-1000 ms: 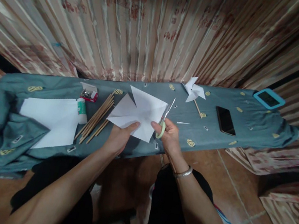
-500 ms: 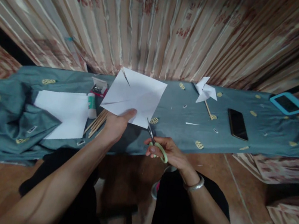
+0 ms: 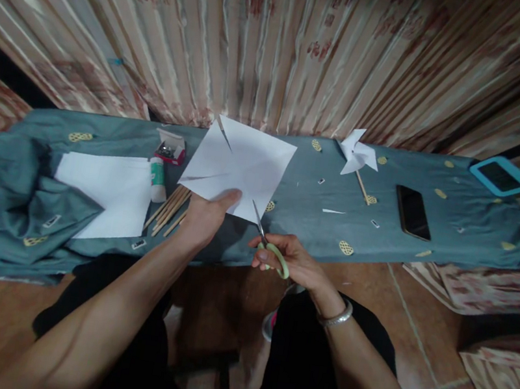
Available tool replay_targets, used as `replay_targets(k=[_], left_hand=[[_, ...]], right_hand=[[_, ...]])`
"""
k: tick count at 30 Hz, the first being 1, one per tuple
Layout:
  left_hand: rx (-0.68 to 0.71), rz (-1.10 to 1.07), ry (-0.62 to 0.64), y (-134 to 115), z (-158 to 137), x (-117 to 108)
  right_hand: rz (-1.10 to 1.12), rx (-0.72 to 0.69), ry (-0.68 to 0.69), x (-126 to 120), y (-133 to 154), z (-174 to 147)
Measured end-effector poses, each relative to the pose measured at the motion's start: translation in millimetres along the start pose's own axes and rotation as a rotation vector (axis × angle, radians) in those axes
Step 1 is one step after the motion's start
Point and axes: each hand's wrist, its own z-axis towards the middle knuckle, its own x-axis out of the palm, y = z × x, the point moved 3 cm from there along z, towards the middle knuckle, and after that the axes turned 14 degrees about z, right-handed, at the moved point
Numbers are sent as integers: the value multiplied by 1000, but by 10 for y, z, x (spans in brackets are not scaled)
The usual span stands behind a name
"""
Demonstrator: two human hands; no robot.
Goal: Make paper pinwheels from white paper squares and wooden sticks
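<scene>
My left hand [image 3: 207,219] pinches the near edge of a white square paper sheet [image 3: 239,165] and holds it up over the cloth-covered table [image 3: 298,200]. Cuts run inward from the sheet's corners. My right hand [image 3: 286,261] grips green-handled scissors [image 3: 267,242] near the table's front edge. Their blades point up and left, with the tips at the sheet's near right corner.
A stack of white paper [image 3: 107,190], a glue bottle [image 3: 158,180], wooden sticks [image 3: 169,210] and a small open box [image 3: 171,147] lie left of the sheet. A finished paper pinwheel [image 3: 355,157], a black phone [image 3: 412,212] and a blue-cased device [image 3: 500,175] lie to the right.
My left hand lifted and turned the sheet. My right hand pulled the scissors out of the right-hand cut and brought them down to the sheet's near right corner.
</scene>
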Motion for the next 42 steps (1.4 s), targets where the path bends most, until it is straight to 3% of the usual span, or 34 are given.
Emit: replay_targets(k=[42], left_hand=[[20, 67, 17, 35, 6, -49]], right_hand=[[134, 9, -87, 8, -68, 56]])
